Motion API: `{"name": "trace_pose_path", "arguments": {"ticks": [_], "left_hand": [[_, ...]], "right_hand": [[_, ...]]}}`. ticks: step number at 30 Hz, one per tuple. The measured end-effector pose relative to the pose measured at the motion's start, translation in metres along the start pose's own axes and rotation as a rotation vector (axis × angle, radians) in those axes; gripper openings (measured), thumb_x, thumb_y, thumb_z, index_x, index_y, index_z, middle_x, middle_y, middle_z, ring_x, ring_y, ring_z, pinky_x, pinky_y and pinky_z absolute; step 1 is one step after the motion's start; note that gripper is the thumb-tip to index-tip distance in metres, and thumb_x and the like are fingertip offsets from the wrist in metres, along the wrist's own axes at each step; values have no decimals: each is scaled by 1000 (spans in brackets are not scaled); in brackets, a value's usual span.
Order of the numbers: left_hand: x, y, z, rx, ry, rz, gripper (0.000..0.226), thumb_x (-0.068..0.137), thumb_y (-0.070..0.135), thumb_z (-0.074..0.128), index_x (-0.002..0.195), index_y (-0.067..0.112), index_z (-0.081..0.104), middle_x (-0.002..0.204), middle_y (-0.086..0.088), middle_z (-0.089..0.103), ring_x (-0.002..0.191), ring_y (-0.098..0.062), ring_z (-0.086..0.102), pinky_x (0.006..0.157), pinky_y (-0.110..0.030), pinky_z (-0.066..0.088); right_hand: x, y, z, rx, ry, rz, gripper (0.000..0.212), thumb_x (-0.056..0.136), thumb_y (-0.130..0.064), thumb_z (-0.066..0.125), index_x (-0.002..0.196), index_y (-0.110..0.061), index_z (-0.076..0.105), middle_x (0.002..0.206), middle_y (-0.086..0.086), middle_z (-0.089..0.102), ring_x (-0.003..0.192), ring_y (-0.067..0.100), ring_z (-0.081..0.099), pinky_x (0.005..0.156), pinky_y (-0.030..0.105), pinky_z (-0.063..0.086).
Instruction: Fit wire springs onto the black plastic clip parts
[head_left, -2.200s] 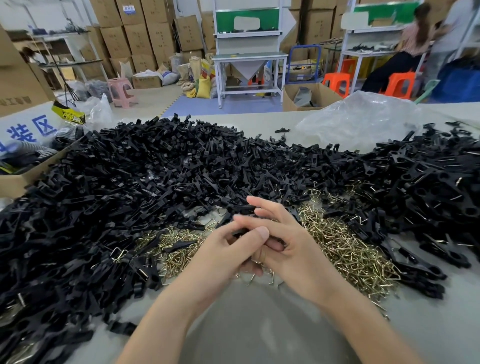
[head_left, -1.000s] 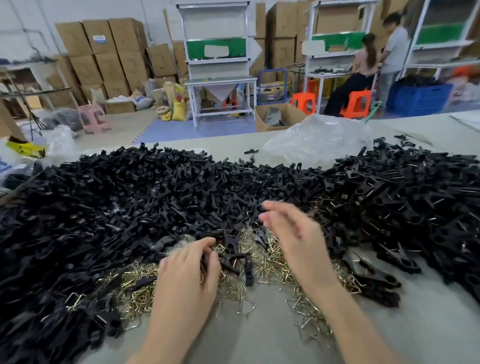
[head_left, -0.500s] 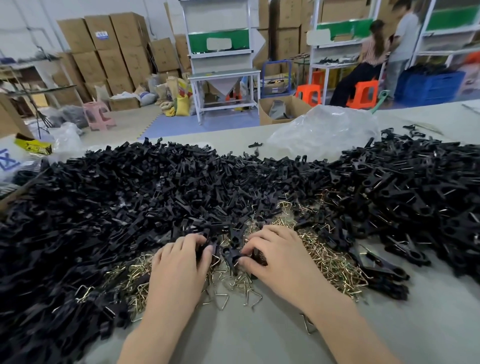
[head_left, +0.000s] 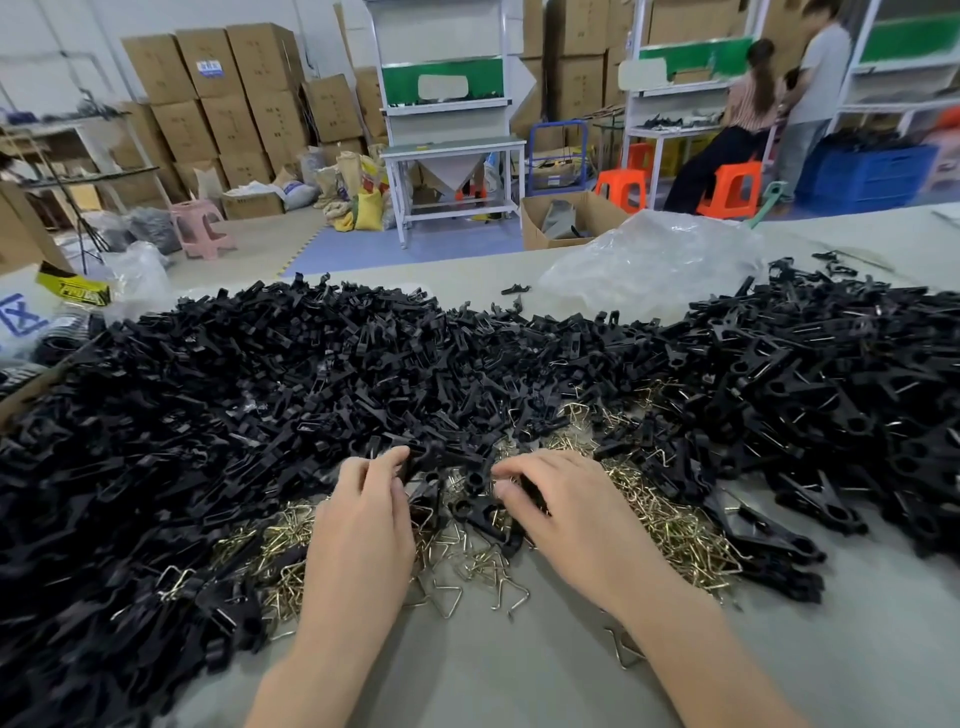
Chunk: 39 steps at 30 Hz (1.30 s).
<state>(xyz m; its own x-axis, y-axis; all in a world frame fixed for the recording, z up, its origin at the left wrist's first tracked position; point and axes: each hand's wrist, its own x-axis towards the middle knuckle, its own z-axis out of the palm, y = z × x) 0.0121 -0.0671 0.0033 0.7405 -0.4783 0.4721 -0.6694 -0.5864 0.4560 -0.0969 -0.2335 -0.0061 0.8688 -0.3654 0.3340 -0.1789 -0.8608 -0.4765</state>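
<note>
Stacked cardboard boxes (head_left: 228, 93) line the back wall of a workshop. In front of them are a white workbench (head_left: 452, 150), orange stools (head_left: 727, 189), a blue crate (head_left: 862, 174) and two people (head_left: 779, 104) at a far station.

Up close, a grey table (head_left: 519, 675) carries a broad heap of black clip parts (head_left: 260, 405) that fills the left and centre. A second pile of clips (head_left: 831, 395) lies to the right, many of them showing thin wire. A crumpled clear plastic bag (head_left: 649, 265) lies behind the two piles.

Brass-coloured wire springs (head_left: 670, 525) are scattered along the near edge of the heap, thickest beneath and to the right of the hands. A few lie loose on bare table nearer the person.

Both hands are palm down at the heap's near edge, close together but apart. The left hand (head_left: 363, 514) has its fingers (head_left: 387, 467) curled, with the tips on a clip part at the edge of the heap. I cannot tell whether they pinch it, since the thumb is hidden. The right hand (head_left: 571, 514) has its fingers (head_left: 519, 467) curled over a black clip part (head_left: 531, 491), which shows dark between them. Several loose clip pieces (head_left: 470, 499) lie on the springs in the gap between the hands.
</note>
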Motion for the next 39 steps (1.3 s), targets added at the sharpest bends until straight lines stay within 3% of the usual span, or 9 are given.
{"name": "trace_pose_path", "arguments": {"ticks": [6, 11, 15, 17, 21, 29, 31, 35, 39], "left_hand": [[0, -1, -1, -116, 32, -101, 40, 102, 21, 39, 139, 16, 52, 105, 1, 48, 72, -15, 54, 78, -50, 50], [-3, 4, -4, -273, -11, -21, 47, 100, 34, 30, 143, 25, 48, 103, 17, 52, 76, -7, 56, 68, -22, 43], [-13, 14, 3, -631, -259, 15, 35, 105, 28, 40, 131, 50, 49, 79, 5, 63, 63, -6, 61, 55, -26, 52], [-18, 23, 10, -755, -408, -58, 36, 106, 23, 42, 128, 51, 48, 83, 7, 66, 75, -13, 71, 65, -36, 61], [-13, 22, 19, -635, -257, -5, 33, 105, 23, 42, 132, 42, 43, 92, 20, 60, 70, -1, 61, 61, -14, 48], [-5, 7, 10, -610, 81, -123, 28, 104, 28, 38, 125, 44, 46, 89, 14, 62, 51, -5, 47, 47, -12, 37], [-4, 8, 10, -691, 66, -172, 26, 107, 27, 40, 123, 44, 52, 86, 12, 65, 61, -11, 56, 54, -12, 44], [-3, 15, 10, -878, -87, -200, 24, 105, 28, 47, 118, 43, 60, 78, 2, 69, 78, -14, 67, 77, -23, 55], [-6, 18, 9, -970, -256, -119, 30, 95, 39, 56, 124, 43, 59, 84, 3, 68, 85, -17, 69, 80, -26, 55]], "right_hand": [[-6, 5, -10, -83, -115, -31, 42, 93, -28, 48, 135, -34, 56, 148, -16, 43, 139, 1, 24, 120, 20, 8], [-4, 8, -10, -90, -163, -26, 33, 96, -34, 53, 128, -37, 58, 157, -12, 33, 146, 8, 16, 122, 26, 2], [-3, 9, -10, -74, -173, -21, 27, 100, -39, 53, 126, -40, 59, 157, -14, 32, 148, 7, 15, 126, 31, 6], [-2, 10, -10, -85, -177, -22, 23, 100, -40, 55, 123, -38, 59, 157, -13, 34, 148, 7, 17, 124, 28, 7], [-2, 9, -11, -71, -125, -27, 10, 99, -35, 58, 107, -38, 53, 143, -15, 45, 140, 5, 29, 114, 16, 11], [0, 3, -15, 156, 20, 81, 16, 98, -30, 61, 101, -45, 57, 101, -32, 55, 103, -14, 49, 87, 0, 33], [0, 0, -17, 275, 61, 100, 19, 98, -27, 63, 101, -45, 63, 97, -29, 62, 90, -15, 57, 76, 1, 39], [-1, -7, -20, 528, 53, 171, 18, 97, -25, 67, 99, -43, 70, 93, -24, 71, 77, 16, 68, 70, 26, 56], [1, -13, -24, 775, 38, 171, 12, 96, -18, 68, 99, -28, 73, 93, -15, 76, 87, -3, 69, 76, 9, 49]]}}
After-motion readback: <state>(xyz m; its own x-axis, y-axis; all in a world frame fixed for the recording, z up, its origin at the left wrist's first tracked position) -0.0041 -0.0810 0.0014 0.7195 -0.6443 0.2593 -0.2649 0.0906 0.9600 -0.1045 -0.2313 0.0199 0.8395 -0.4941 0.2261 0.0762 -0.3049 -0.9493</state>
